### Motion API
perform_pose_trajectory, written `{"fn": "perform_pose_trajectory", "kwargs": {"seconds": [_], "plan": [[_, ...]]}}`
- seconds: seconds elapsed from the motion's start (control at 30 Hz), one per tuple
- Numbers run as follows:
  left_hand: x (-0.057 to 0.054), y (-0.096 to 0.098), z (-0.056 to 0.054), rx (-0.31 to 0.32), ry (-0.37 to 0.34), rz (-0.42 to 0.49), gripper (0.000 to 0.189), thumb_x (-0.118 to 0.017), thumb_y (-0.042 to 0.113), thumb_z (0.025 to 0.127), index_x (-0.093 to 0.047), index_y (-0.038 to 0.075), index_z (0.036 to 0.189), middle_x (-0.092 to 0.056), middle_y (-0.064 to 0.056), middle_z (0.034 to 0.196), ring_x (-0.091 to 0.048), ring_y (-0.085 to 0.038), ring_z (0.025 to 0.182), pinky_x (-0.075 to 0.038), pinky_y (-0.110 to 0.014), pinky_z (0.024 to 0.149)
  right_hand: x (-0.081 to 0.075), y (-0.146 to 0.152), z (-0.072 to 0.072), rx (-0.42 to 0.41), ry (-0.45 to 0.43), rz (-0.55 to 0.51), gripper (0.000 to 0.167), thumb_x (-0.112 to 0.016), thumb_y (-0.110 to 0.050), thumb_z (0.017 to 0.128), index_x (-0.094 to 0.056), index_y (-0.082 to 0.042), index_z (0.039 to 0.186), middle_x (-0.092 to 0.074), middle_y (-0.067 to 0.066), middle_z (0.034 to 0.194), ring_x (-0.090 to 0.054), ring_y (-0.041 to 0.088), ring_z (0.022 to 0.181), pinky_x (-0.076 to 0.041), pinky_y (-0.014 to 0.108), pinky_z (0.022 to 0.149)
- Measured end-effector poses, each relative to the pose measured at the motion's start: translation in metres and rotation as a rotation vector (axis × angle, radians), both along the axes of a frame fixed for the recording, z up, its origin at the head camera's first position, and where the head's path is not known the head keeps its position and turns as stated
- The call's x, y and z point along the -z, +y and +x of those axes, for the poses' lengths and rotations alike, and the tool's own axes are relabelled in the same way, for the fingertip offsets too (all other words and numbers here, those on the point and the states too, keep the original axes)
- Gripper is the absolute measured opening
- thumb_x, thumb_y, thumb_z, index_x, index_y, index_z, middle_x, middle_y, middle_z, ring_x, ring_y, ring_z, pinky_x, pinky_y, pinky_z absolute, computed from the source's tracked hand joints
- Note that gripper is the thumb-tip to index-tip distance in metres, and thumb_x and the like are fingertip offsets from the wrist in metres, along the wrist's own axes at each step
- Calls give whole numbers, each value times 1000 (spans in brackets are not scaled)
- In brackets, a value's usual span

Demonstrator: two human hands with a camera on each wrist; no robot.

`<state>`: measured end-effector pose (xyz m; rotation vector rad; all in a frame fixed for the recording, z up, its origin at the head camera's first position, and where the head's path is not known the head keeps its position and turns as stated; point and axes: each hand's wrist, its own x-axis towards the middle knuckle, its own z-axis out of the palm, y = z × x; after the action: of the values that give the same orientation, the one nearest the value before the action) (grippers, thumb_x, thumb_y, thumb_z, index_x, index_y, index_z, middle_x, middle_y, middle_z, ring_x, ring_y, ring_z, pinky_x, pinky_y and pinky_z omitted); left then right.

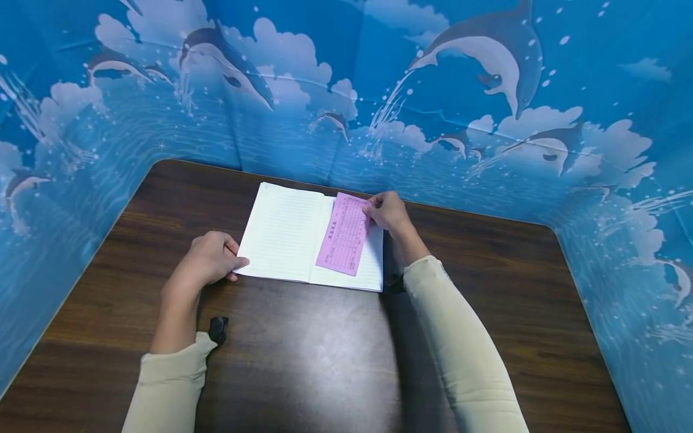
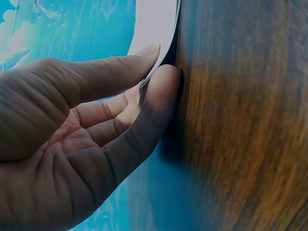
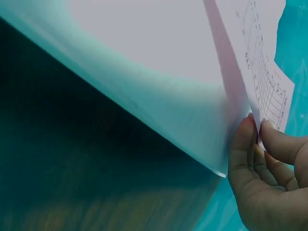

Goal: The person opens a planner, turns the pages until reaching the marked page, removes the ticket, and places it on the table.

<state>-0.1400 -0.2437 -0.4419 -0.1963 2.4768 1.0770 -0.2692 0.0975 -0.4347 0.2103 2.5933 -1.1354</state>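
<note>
An open notebook (image 1: pixel 281 231) with lined white pages lies near the far edge of the table. My left hand (image 1: pixel 212 257) pinches its near left corner; in the left wrist view the thumb is on top of the pages (image 2: pixel 156 26) and a finger beneath them. Over the right page is a pink printed form (image 1: pixel 344 234), set at a slant. My right hand (image 1: pixel 388 211) pinches the form's upper right edge between thumb and fingers. The right wrist view shows that edge of the form (image 3: pixel 262 91) raised off the white page (image 3: pixel 144 43).
The dark wooden table (image 1: pixel 303 361) reaches out around the notebook on all sides. A blue cloth backdrop (image 1: pixel 325 78) with dolphins and clouds rises behind the table's far edge and along both sides. Each forearm wears a pale sleeve (image 1: pixel 465 343).
</note>
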Motion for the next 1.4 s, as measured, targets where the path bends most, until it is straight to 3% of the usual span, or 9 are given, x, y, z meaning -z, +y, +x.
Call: {"fn": "perform_pose_trajectory", "kwargs": {"seconds": [0.3,0.57,0.93,1.07,1.27,1.4], "plan": [[-1,1,0,1,-7,-2,25,-72,10,102,-62,-10,113,-70,-12,78,-71,-16,64,-48,-34,66,-15,15,-4,14,-31,-48,26,-63,-15,109,-72,6,122,-70,19,113,-67,25,92,-60,45,97],[0,1,0,3,-11,-10,27,-73,11,102,-60,-10,114,-70,-11,76,-70,-16,63,-47,-35,66,-20,35,-2,36,-42,-55,25,-60,-13,111,-70,7,123,-68,23,121,-68,32,103,-59,48,104],[1,1,0,11,-13,-10,30,-73,13,102,-60,-10,116,-70,-11,78,-70,-16,65,-47,-35,67,-20,68,-4,51,-65,46,24,-59,-16,111,-67,4,122,-64,19,119,-60,32,109,-50,40,97],[1,1,0,11,-17,-11,30,-73,14,102,-61,-10,116,-70,-11,78,-70,-16,65,-47,-35,68,-17,79,-5,43,-83,64,24,-59,-13,111,-66,5,126,-64,21,121,-61,32,110,-52,43,102],[1,1,-1,9,-17,-18,30,-73,14,102,-61,-9,116,-70,-11,79,-70,-17,65,-47,-35,68,-16,91,-3,37,-97,133,24,-59,-13,110,-67,6,124,-64,18,115,-60,27,101,-53,38,92],[1,1,-1,7,-20,-19,31,-73,15,102,-61,-9,117,-71,-12,79,-71,-17,66,-47,-35,68,-14,98,-3,41,-122,139,27,-58,-12,110,-66,7,128,-63,20,121,-60,29,105,-53,41,97]]}}
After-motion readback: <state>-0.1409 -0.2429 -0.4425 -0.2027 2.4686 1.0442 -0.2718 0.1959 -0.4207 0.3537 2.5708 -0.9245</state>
